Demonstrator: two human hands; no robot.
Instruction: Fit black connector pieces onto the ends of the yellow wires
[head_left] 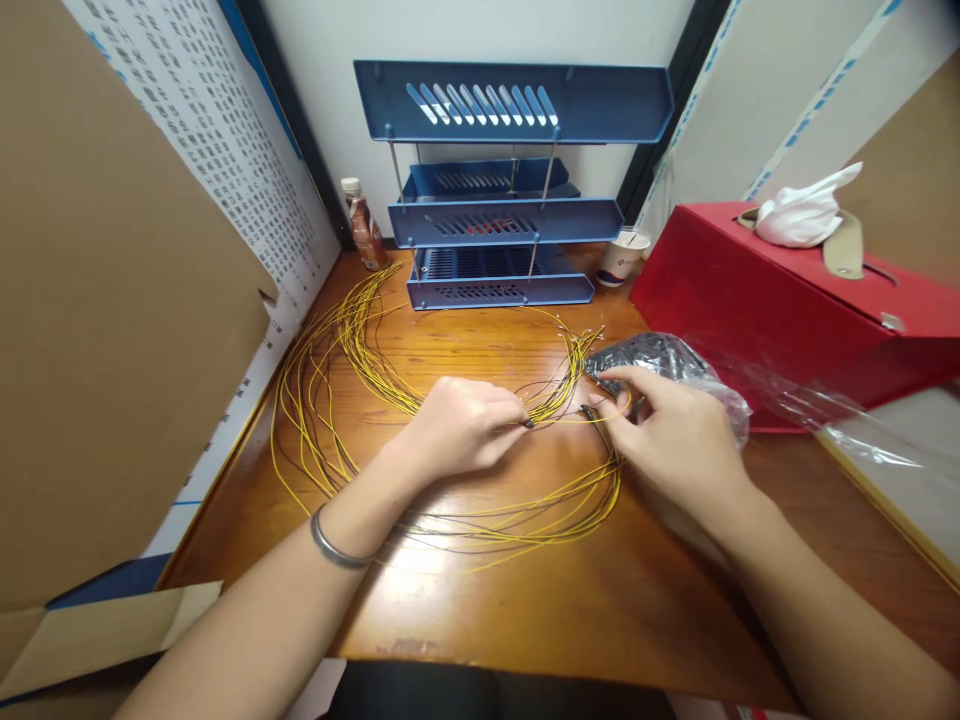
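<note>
Long yellow and black wires [375, 375] lie in a wide loop on the wooden table [480, 610]. Near the middle, my left hand [472, 425] is closed in a pinch, with a small black piece [529, 424] on a wire at its fingertips. To the right, my right hand [660, 425] has thumb and fingers together around a thin yellow wire that curves between them. Wire ends with small light tips [574, 345] bunch between and beyond the hands. A clear plastic bag of black parts [652, 352] lies just behind my right hand.
A blue tiered rack [510, 220] stands at the back, with a brown bottle [365, 228] to its left and a paper cup [622, 258] to its right. A red box [757, 300] with tissue is at the right. Cardboard [112, 300] borders the left.
</note>
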